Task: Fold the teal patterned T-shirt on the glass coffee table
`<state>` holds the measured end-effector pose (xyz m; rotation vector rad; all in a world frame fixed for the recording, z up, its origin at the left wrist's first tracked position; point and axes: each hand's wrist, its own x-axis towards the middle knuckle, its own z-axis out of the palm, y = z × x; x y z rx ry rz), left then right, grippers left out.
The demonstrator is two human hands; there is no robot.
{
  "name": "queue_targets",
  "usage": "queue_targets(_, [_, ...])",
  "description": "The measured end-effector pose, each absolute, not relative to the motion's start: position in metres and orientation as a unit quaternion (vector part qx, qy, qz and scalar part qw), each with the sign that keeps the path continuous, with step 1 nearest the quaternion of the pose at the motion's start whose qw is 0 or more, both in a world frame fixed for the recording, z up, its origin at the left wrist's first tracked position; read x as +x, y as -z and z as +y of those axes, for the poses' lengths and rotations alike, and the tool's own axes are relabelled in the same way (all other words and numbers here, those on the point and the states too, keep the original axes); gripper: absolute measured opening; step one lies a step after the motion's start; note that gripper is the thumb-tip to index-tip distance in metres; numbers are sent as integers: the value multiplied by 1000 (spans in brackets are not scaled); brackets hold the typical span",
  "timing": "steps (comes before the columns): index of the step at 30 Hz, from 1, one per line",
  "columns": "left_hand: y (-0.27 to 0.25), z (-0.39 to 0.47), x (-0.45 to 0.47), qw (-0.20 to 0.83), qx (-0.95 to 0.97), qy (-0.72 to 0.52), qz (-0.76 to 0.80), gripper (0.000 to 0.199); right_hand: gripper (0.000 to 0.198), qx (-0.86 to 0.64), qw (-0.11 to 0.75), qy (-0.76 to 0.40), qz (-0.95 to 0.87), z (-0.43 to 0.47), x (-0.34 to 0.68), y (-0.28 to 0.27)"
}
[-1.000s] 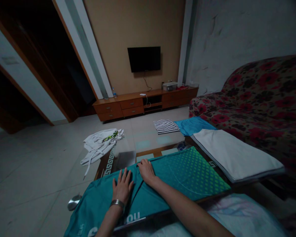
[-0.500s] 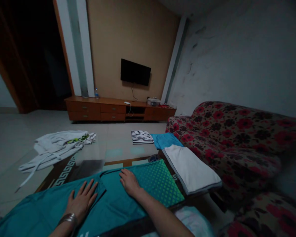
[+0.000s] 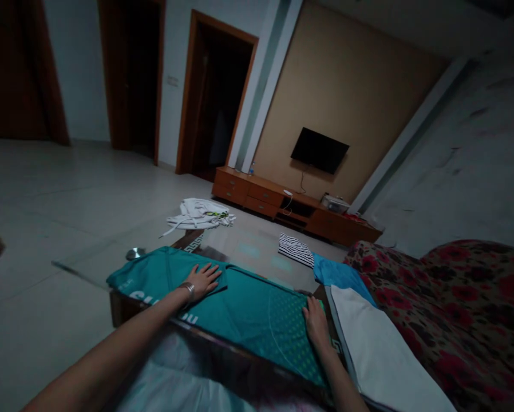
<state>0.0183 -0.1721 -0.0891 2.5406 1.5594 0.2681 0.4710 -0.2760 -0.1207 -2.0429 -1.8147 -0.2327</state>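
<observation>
A teal sports shirt (image 3: 257, 309) with white lettering and a green dotted hem is spread lengthwise over the glass-topped coffee table. My left hand (image 3: 203, 280), a silver bracelet at its wrist, lies flat with spread fingers on the shirt's left half, by a folded-over edge. At the dotted right end my right hand (image 3: 316, 320) rests on the hem, its fingers stretched out and slightly bent. Just right of that hand is a folded white garment (image 3: 381, 349) with a grey edge.
Beyond it lie a blue cloth (image 3: 340, 274) and a striped cloth (image 3: 295, 249). A crumpled white drawstring garment (image 3: 199, 213) sits at the table's far left. A floral sofa (image 3: 463, 303) stands on the right. Pale fabric (image 3: 175, 372) is below the table's near edge.
My right hand has slid right, from the shirt's middle to its dotted end. My left hand stays flat on the shirt. The view has turned left and tilted.
</observation>
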Motion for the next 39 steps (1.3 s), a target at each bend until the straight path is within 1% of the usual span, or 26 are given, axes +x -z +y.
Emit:
queue_targets(3, [87,-179,18,76,847,-93,518,45,44,-674,203,71,-707,-295,433,124])
queue_targets(6, [85,-184,20,66,848,-87,519,46,41,-646,185,50,-739,-318,407,127])
queue_targets(11, [83,-181,25,49,861,-57,504,48,41,-728,165,79,-661,-348,427,118])
queue_targets(16, [80,-174,29,23,865,-37,500,49,37,-825,119,81,-546,-381,442,85])
queue_targets(21, [55,-165,58,-9,850,-46,524,46,31,-905,93,55,-411,-410,438,54])
queue_targets(24, [35,-163,113,-43,855,-61,513,45,32,-920,101,23,-378,-419,442,44])
queue_targets(26, [28,-165,167,-46,870,-58,487,42,32,-924,110,4,-367,-421,447,40])
queue_targets(30, [32,-172,289,-22,904,-26,425,38,28,-925,133,-45,-354,-419,460,37])
queue_targets(33, [39,-177,372,5,917,8,399,39,31,-921,156,-95,-344,-417,471,37])
queue_targets(35, [42,-177,417,23,918,35,394,44,30,-914,166,-130,-347,-416,477,37])
queue_targets(37, [43,-173,453,36,916,64,394,48,24,-904,167,-154,-363,-417,483,37])
queue_targets(39, [43,-167,480,46,911,96,399,47,19,-894,164,-162,-384,-418,487,36])
